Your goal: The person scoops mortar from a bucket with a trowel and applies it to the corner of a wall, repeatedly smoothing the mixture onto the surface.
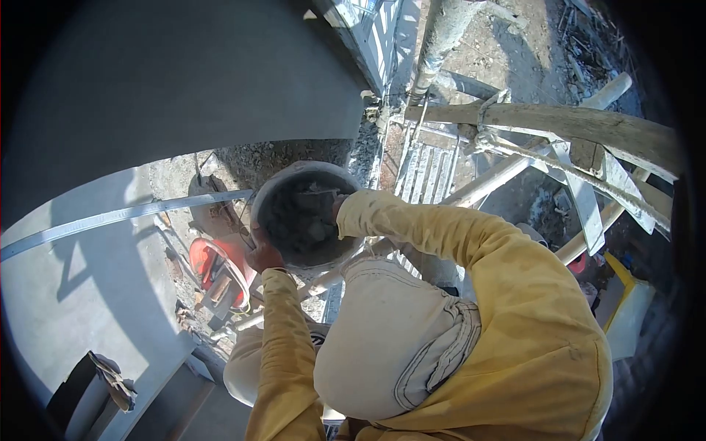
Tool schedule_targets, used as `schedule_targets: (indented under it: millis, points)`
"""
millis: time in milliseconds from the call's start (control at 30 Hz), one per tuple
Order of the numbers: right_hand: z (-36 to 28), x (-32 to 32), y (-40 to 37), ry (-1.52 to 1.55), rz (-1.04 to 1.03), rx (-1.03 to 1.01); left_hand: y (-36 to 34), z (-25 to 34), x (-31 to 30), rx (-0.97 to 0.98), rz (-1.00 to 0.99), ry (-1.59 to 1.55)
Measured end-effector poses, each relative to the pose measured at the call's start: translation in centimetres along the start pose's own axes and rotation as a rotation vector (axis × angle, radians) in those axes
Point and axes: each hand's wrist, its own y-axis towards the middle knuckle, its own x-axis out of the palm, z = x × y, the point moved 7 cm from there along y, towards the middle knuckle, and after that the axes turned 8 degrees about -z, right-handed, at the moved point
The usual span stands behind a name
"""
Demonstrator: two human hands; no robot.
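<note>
A round bucket (pixel 305 173) of wet grey mortar (pixel 298 228) stands in front of my knees. My left hand (pixel 265 253) grips its near-left rim, fingers closed over the edge. My right hand (pixel 340 209) reaches over the right side of the bucket, mostly covered by its yellow sleeve. It appears closed on a trowel (pixel 316 192), whose thin flat edge shows above the mortar; the handle is hidden.
A long metal straightedge (pixel 132 213) runs from the left to the bucket. Beside it, a red container (pixel 198 257) holds tools. Smooth grey wall (pixel 184 88) rises at upper left. Wooden scaffold poles (pixel 544 117), rope (pixel 581 173) and a slatted platform (pixel 426 173) lie right.
</note>
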Motion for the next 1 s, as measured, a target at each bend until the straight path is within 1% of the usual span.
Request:
schedule_targets:
  millis: [100, 133, 167, 200, 233, 267, 300, 333, 367, 400, 467, 500, 567, 633, 667, 800, 833, 867, 900, 933, 1000]
  points:
    - [1.6, -0.4, 1.7, -0.368, 0.148, 0.104, -0.4, 0.2, 0.1, -0.008, -0.029, 0.022]
    - [2.6, 0.5, 3.3, -0.365, 0.147, 0.111, -0.7, 0.8, 0.1, 0.037, -0.039, -0.048]
    - [4.3, 2.3, 6.1, -0.187, 0.089, 0.111, -0.8, 1.2, 0.0, 0.086, -0.046, -0.116]
    - [5.5, 3.9, 8.1, -0.010, 0.027, 0.109, -0.9, 0.7, -0.2, 0.083, -0.047, -0.115]
    - [6.6, 4.5, 9.2, 0.121, -0.122, 0.110, -0.6, -0.2, -0.3, 0.042, -0.032, 0.038]
    - [5.6, 3.2, 8.3, 0.122, -0.108, 0.112, -0.1, -0.5, -0.4, 0.007, -0.017, 0.189]
    - [4.1, 2.0, 6.2, -0.022, -0.211, 0.189, 0.1, -0.2, -0.4, 0.020, -0.022, 0.186]
    - [3.6, 1.4, 4.7, -0.172, -0.316, 0.268, 0.3, -0.3, -0.5, -0.023, -0.017, 0.112]
    - [4.0, 1.5, 4.8, -0.170, -0.314, 0.272, 0.1, -0.8, -0.5, -0.073, -0.015, 0.043]
    - [4.5, 1.8, 4.7, -0.121, -0.280, 0.273, -0.2, -1.2, -0.6, -0.076, -0.017, 0.045]
    - [4.9, 2.9, 4.4, -0.033, -0.204, 0.267, 0.0, -0.6, -0.8, 0.073, 0.006, 0.162]
    - [5.3, 3.6, 4.2, 0.012, -0.168, 0.264, 0.0, -0.3, -0.9, 0.073, 0.007, 0.163]
    - [4.8, 5.1, 4.6, 0.100, -0.097, 0.259, 0.1, -0.6, -0.8, -0.037, -0.014, -0.028]
    - [4.7, 4.7, 6.1, 0.190, -0.033, 0.248, -0.1, 0.1, -0.8, -0.015, -0.010, -0.062]
    - [4.7, 5.8, 5.9, 0.235, -0.004, 0.242, -0.2, 0.5, -0.6, 0.010, -0.010, -0.100]
    - [3.9, 7.8, 7.0, 0.406, 0.093, 0.187, -0.8, 1.8, -1.1, 0.009, 0.025, -0.077]
    - [3.7, 7.9, 7.4, 0.448, 0.123, 0.175, -0.6, 2.1, -1.1, -0.057, 0.003, -0.079]
    - [3.4, 7.4, 6.7, 0.446, 0.121, 0.169, -0.4, 2.3, -1.0, -0.121, -0.024, -0.085]
    - [2.5, 5.6, 5.0, 0.321, 0.142, 0.140, 0.3, 1.8, -1.0, -0.071, 0.018, -0.029]
    - [1.2, 3.3, 2.7, 0.197, 0.163, 0.112, 1.0, 0.3, -1.1, -0.069, 0.023, -0.032]
    - [-1.2, -1.0, -1.1, -0.049, 0.203, 0.060, 2.2, -0.5, 0.1, 0.245, -0.047, 0.854]
